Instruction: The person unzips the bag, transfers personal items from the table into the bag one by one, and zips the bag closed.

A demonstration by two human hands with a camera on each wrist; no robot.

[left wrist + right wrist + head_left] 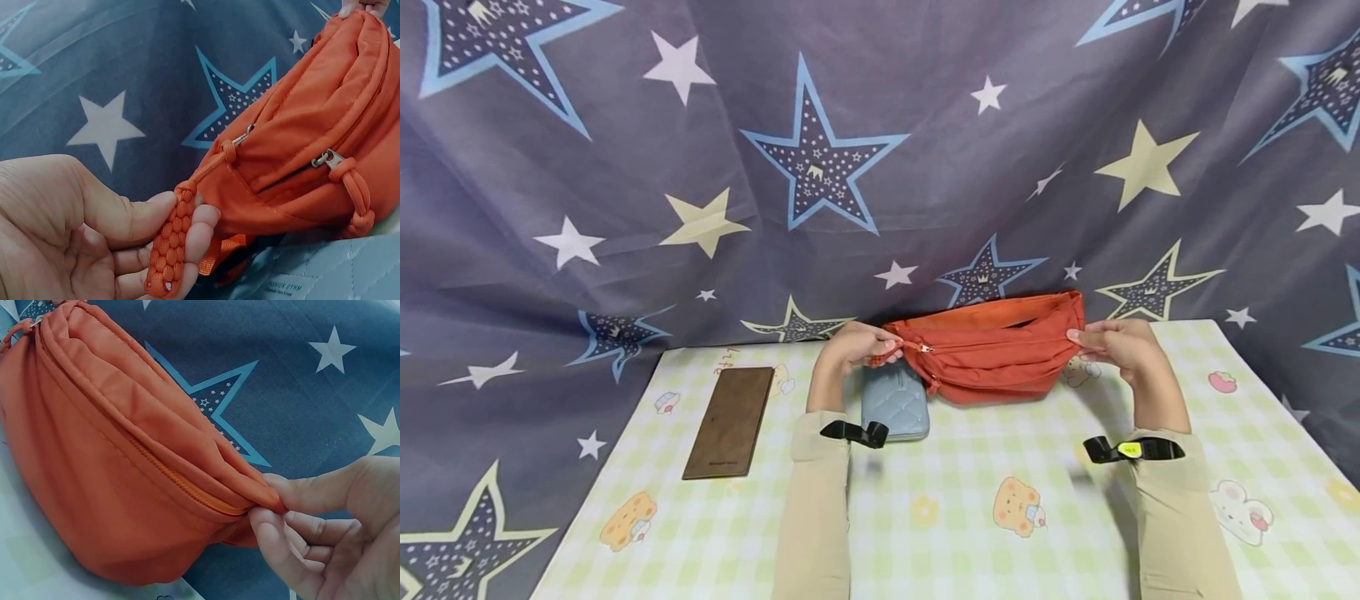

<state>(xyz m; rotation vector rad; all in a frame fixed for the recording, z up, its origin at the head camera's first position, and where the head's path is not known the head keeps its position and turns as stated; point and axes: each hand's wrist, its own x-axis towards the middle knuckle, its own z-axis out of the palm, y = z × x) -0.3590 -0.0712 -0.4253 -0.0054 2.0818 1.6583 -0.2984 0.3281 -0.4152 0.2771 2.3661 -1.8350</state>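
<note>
An orange-red waist bag (1000, 358) is held up at the back of the table, its strap looped behind it. My left hand (859, 343) pinches the braided zipper pull (172, 244) at the bag's left end between thumb and fingers. At the opposite end my right hand (1123, 346) pinches the bag's corner, seen close in the right wrist view with the thumb on top. A second zipper pull (356, 190) hangs loose from the front pocket. Under the bag's left end lies a quilted blue-grey wallet (895, 404), partly hidden.
A flat brown wallet (730, 423) lies on the left of the table. The table has a green checked cloth (955, 517) with cartoon prints. Right behind it hangs a dark curtain (925, 192) with stars.
</note>
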